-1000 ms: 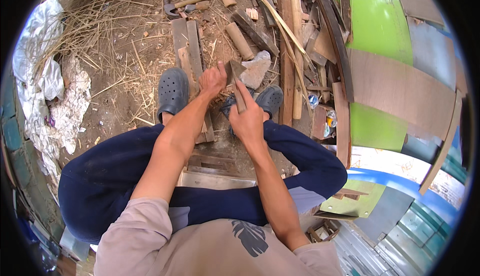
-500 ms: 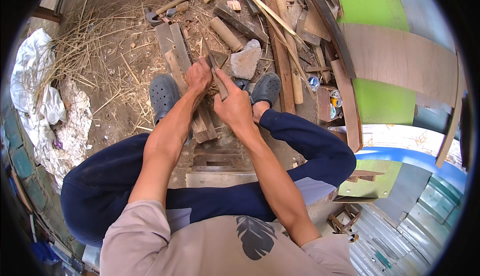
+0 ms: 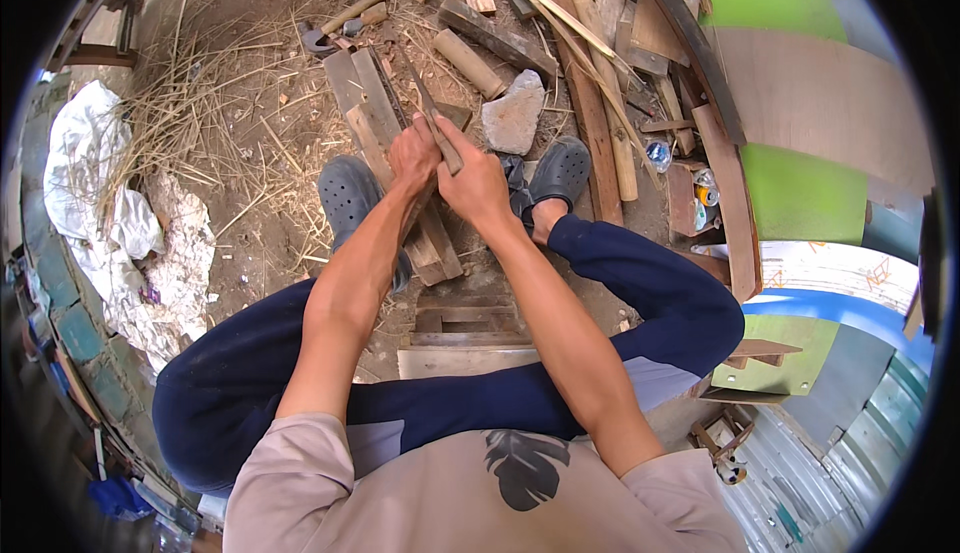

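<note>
My right hand (image 3: 474,187) is closed round a long, narrow brown piece (image 3: 446,145). Its thick wooden end points back toward me, and the thin end reaches away over the ground. Whether it is a bladed tool or plain wood I cannot tell. Right beside it my left hand (image 3: 412,157) makes a fist above some wooden planks (image 3: 432,248); what its fingers grip is hidden. The planks lie lengthwise on the ground between my feet. A dark, thin strip (image 3: 391,88) runs along the planks past my left hand.
A pale stone (image 3: 514,113) and a bamboo section (image 3: 469,65) lie beyond my hands. Long timbers (image 3: 585,113) line the right side. Straw (image 3: 200,113) and a white sack (image 3: 85,153) are at the left. A low wooden block (image 3: 465,363) sits before me.
The whole scene has shifted slightly to the right in the picture. Both hands keep their grips, and my left hand sits closer to my right.
</note>
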`<act>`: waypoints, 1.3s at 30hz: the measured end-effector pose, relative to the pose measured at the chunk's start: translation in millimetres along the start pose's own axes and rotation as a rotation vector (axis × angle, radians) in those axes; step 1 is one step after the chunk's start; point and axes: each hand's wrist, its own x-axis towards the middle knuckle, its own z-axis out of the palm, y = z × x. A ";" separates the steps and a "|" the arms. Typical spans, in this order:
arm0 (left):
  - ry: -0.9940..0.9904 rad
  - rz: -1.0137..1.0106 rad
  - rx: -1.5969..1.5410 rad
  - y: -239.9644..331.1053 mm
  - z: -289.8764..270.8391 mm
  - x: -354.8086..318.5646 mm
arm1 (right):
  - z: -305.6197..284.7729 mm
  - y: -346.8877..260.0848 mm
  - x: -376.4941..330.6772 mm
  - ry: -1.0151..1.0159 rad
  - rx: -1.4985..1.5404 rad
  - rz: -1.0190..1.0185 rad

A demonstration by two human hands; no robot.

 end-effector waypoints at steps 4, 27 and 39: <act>0.056 -0.031 -0.013 3.3 -7.5 -3.6 | -51.6 -1.3 -111.4 -0.031 0.096 -0.022; 0.165 -0.099 -0.048 -15.1 -11.3 17.1 | -7.9 62.7 -11.6 -0.019 0.186 -0.153; 0.078 0.381 0.417 -52.7 -44.0 -71.8 | -7.6 55.5 -14.0 -0.084 0.171 -0.158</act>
